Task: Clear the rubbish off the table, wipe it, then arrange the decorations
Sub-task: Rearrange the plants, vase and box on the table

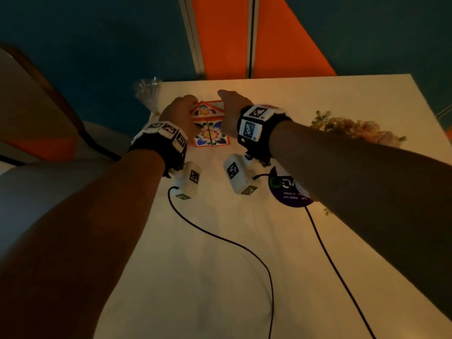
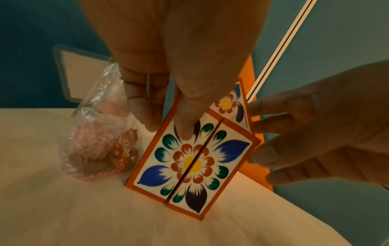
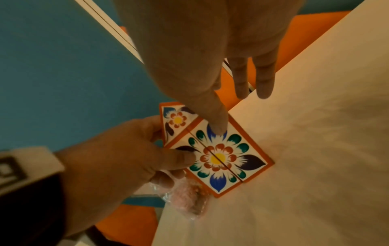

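A house-shaped box (image 1: 210,126) with orange edges and painted flowers stands upright near the far edge of the pale table (image 1: 220,277). My left hand (image 1: 181,112) holds its left side, with the thumb (image 2: 187,131) on the painted front (image 2: 189,163) and the fingers behind the edge. My right hand (image 1: 231,111) holds the right side; its thumb (image 3: 219,129) presses the front (image 3: 219,158) and its fingers reach past the right edge. A clear plastic bag (image 2: 101,141) with pink stuff and a small figurine lies just left of the box.
A bunch of pale artificial flowers (image 1: 354,128) lies at the right of the table. A round purple sticker (image 1: 288,192) shows under my right forearm. Black cables (image 1: 244,248) trail over the tabletop. The table's far edge (image 1: 244,78) is close behind the box.
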